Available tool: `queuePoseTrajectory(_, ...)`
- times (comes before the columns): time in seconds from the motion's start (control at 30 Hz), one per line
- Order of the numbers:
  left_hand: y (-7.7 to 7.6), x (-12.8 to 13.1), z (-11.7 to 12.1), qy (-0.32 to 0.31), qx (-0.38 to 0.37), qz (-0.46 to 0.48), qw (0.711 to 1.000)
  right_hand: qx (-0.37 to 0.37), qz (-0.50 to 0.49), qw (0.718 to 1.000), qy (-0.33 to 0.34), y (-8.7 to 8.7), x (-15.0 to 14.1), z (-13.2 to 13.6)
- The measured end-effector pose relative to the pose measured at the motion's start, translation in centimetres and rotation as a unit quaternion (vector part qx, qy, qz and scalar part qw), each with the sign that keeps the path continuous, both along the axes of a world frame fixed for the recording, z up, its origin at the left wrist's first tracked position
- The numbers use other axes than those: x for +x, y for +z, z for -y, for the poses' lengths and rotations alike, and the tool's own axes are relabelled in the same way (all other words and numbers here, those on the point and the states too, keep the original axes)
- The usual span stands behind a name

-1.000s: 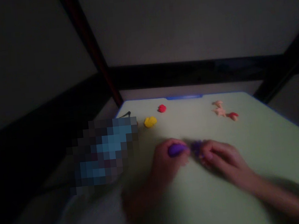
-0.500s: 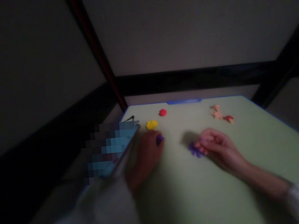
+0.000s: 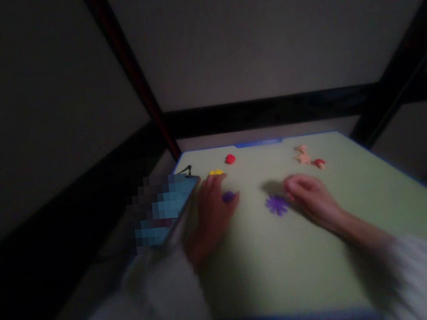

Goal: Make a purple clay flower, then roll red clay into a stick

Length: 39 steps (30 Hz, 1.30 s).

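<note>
My left hand (image 3: 216, 205) is at the left of the table with its thumb and fingers spread apart. Between them a purple lump of modelling clay (image 3: 228, 197) rests on the surface. Just beyond the fingertips is a yellow clay piece (image 3: 215, 172), partly covered by them. At mid-table lies a flat purple clay flower (image 3: 277, 205) with several thin petals. My right hand (image 3: 311, 196) hovers right beside the flower, fingers curled and pinched together. Whether anything small sits in that pinch is hidden.
A red clay lump (image 3: 230, 159) lies near the far edge. At the far right are peach clay shapes (image 3: 303, 158) and a red-topped clay mushroom (image 3: 319, 163). A partly blurred tablet-like screen (image 3: 177, 198) stands along the left of the pale, blue-edged table (image 3: 277, 269).
My left hand moved left from the flower, carrying the purple lump, then opened around it on the table. My right hand lifted off the flower, leaving it uncovered.
</note>
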<state>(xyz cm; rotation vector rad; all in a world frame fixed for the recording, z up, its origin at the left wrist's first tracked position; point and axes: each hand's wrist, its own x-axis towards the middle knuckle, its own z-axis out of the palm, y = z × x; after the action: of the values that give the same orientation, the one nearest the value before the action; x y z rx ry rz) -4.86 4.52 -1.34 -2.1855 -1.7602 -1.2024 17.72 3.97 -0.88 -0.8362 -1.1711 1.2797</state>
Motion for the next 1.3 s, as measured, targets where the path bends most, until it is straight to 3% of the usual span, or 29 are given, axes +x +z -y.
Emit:
queuePoseTrajectory(0.1,0.4,0.7,0.9,-0.052,0.080,0.046,0.994,0.013,0.027,0.999,0.016,0.1,-0.3,0.2)
queuePoseTrajectory(0.27,-0.4,2.1,1.9,-0.170,0.118,0.099,0.973,0.029,0.055,0.998,0.011,1.3,-0.4,0.3)
queuePoseTrajectory(0.47,-0.3,3.0,2.7,-0.242,0.103,0.119,0.957,0.032,0.069,0.997,0.018,2.5,-2.0,0.9)
queuePoseTrajectory(0.63,0.9,3.3,4.3,-0.296,0.031,0.147,0.943,0.006,0.051,0.994,0.098,1.2,-4.0,2.5)
queuePoseTrajectory(0.77,0.8,3.1,5.0,-0.336,-0.009,0.141,0.931,-0.018,0.041,0.987,0.156,0.5,-4.4,3.6)
queuePoseTrajectory(0.97,1.2,2.7,4.8,-0.318,-0.072,0.176,0.929,-0.024,0.052,0.976,0.209,1.0,-2.9,3.0)
queuePoseTrajectory(1.07,1.4,3.0,4.3,-0.274,-0.112,0.262,0.919,-0.026,0.053,0.989,0.135,1.3,-1.6,2.1)
queuePoseTrajectory(1.17,1.3,3.4,3.7,-0.255,-0.204,0.357,0.875,-0.036,0.037,0.998,0.041,1.2,-1.0,1.6)
queuePoseTrajectory(1.3,1.0,3.8,3.4,-0.246,-0.293,0.425,0.820,-0.039,0.033,0.998,0.022,0.7,-1.4,1.6)
